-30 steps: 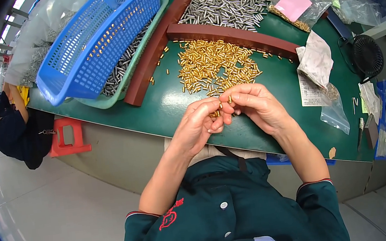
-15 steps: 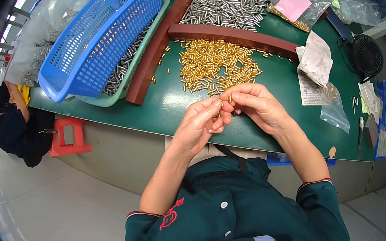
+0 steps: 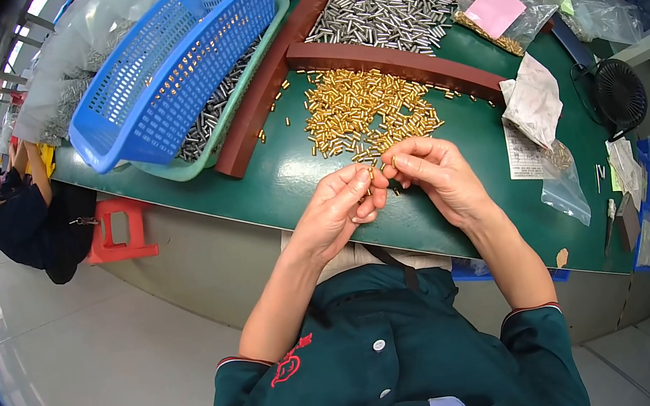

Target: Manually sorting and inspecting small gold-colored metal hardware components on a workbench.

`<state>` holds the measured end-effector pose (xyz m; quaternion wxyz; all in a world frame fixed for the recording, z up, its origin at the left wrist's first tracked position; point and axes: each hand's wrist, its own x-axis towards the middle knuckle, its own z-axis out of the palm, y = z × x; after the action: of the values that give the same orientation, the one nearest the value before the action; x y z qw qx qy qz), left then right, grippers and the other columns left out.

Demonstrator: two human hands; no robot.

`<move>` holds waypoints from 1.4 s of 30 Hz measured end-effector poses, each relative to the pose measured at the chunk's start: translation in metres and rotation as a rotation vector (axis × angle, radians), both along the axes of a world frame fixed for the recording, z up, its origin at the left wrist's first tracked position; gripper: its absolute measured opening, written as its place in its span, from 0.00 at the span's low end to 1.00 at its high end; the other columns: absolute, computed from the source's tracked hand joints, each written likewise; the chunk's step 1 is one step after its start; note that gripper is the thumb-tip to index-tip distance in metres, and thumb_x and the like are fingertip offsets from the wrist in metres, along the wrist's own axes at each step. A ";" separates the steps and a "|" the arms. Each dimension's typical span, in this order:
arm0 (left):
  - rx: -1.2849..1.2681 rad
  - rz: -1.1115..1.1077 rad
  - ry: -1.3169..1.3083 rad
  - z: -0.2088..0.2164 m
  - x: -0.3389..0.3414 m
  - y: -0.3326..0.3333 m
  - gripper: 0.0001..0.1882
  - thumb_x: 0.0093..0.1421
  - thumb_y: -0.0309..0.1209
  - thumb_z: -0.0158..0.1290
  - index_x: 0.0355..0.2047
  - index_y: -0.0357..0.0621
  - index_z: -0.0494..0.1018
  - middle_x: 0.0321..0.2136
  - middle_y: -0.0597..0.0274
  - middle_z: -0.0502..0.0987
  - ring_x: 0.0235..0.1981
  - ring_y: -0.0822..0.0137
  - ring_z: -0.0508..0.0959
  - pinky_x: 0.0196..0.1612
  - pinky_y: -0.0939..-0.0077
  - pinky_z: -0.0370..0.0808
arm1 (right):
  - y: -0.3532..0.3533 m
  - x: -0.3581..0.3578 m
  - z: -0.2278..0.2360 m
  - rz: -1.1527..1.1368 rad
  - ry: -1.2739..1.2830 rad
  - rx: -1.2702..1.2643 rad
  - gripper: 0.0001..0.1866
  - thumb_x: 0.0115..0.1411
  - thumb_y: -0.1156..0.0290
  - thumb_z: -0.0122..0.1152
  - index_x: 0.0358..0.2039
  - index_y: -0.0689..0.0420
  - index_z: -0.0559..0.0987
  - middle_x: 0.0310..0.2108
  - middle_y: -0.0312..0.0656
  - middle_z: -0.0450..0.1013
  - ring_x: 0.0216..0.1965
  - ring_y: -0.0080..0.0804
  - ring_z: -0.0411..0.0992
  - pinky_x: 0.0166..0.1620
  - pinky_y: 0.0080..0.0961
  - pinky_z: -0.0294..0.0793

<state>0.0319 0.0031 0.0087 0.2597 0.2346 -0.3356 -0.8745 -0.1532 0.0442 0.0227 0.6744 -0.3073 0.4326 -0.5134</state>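
Just in front of a heap of small gold-coloured metal cylinders (image 3: 346, 114), my two hands come close together over the table's near edge. My left hand (image 3: 334, 210) is closed, pinching a small gold cylinder (image 3: 371, 173) between thumb and forefinger, its other fingers curled beneath. Thumb and forefinger of my right hand (image 3: 439, 181) pinch together at a small gold piece, mostly covered by the fingertips. Whether the curled fingers hold more pieces, I cannot tell.
Dark red bars (image 3: 406, 69) frame the gold heap and a pile of silver pins (image 3: 386, 14) on the green table (image 3: 259, 199). A blue basket (image 3: 169, 76) rests over a pale green tub at left. Bags, papers and a black fan (image 3: 619, 94) stand right. Another person (image 3: 18, 210) sits far left.
My hands stay close together in almost the same place. The fingers of my right hand shift slightly, covering more of the gold piece. The person at left has raised their head.
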 end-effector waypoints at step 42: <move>-0.130 0.051 -0.192 0.005 -0.003 0.005 0.08 0.65 0.31 0.45 0.33 0.41 0.71 0.22 0.70 0.69 0.20 0.84 0.59 0.22 0.89 0.56 | 0.001 0.016 0.006 -0.178 0.897 -0.806 0.10 0.46 0.84 0.59 0.31 0.62 0.80 0.28 0.42 0.76 0.31 0.35 0.72 0.35 0.27 0.70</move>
<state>0.0289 0.0077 0.0135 0.2633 0.3083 -0.4090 -0.8175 -0.1373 0.0454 0.0289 0.2117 -0.6872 0.4702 -0.5117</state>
